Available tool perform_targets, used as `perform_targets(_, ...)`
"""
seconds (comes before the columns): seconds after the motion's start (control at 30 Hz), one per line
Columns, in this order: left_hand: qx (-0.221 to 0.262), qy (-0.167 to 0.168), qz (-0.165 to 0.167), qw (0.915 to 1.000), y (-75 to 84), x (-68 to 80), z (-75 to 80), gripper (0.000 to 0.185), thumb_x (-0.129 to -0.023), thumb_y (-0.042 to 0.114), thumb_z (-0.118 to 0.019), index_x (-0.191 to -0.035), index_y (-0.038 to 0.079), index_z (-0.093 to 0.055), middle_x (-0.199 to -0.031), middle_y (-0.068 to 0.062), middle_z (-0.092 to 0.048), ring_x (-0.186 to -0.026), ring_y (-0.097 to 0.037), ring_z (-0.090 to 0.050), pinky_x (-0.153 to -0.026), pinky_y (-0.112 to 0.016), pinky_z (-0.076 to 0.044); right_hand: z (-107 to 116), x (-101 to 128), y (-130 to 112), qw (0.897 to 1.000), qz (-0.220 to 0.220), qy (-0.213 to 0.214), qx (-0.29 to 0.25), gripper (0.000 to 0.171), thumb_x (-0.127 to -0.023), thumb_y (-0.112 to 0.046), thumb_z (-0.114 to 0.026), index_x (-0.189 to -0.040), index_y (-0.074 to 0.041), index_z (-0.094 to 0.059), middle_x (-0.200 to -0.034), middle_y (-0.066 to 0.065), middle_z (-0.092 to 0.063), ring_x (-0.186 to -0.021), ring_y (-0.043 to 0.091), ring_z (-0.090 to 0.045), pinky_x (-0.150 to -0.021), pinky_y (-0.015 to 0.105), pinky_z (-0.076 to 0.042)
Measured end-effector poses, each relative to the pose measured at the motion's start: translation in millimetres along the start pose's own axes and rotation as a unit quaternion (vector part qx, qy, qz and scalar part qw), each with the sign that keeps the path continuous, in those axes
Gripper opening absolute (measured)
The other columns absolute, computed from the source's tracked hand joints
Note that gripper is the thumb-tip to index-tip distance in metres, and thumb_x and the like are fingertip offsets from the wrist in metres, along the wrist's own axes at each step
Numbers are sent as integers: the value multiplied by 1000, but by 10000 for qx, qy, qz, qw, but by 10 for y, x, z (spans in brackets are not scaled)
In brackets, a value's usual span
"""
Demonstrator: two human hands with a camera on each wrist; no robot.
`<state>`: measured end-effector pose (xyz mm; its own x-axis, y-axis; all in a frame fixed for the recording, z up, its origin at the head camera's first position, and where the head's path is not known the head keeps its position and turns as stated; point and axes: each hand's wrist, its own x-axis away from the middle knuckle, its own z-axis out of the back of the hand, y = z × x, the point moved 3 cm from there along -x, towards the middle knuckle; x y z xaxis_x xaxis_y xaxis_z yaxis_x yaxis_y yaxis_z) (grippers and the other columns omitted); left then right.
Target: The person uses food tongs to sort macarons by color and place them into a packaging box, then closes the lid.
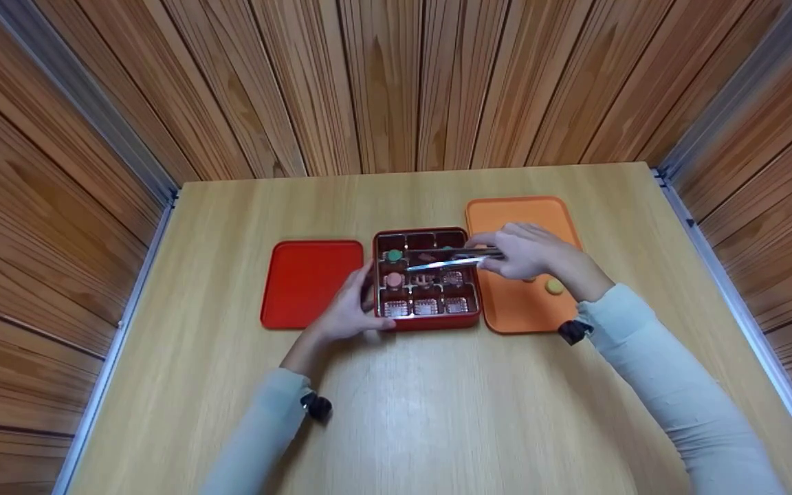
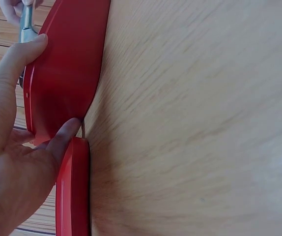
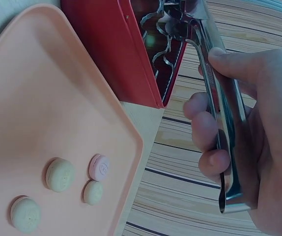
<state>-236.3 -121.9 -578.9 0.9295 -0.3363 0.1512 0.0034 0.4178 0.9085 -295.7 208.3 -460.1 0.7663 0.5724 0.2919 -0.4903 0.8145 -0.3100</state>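
A red box (image 1: 437, 321) with a clear divided insert stands in the middle of the table. In its left column, a green macaron (image 1: 394, 255) sits behind a pink macaron (image 1: 394, 280). My left hand (image 1: 348, 309) holds the box at its near left corner, thumb at the rim (image 2: 30, 98) and fingers against the side wall. My right hand (image 1: 523, 249) grips metal tongs (image 3: 234, 132), whose arms reach leftward over the box and end near the green macaron. What lies between the tong tips is hard to make out.
An orange tray (image 1: 516, 216) lies right of the box. On it are several macarons, including a pale green one (image 3: 60, 175) and a pink one (image 3: 98, 167). Close to the box's left side lies a shallow red lid or tray (image 1: 313, 282). Wooden walls surround the table.
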Motion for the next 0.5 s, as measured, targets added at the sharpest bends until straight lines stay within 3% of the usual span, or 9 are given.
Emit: perform_targets(0.5,-31,3,9,10000,13,8,11,131,-82,26,-102,-182,16,-18,-179,-22,-34,-169,-43,-33,-143,-65,-22,32,18,34,9993,-234,-66,-283,46,-114,-37,-63,-158,-23,-64,-68,-4,-50,-54,18,-50,-57,31,-36)
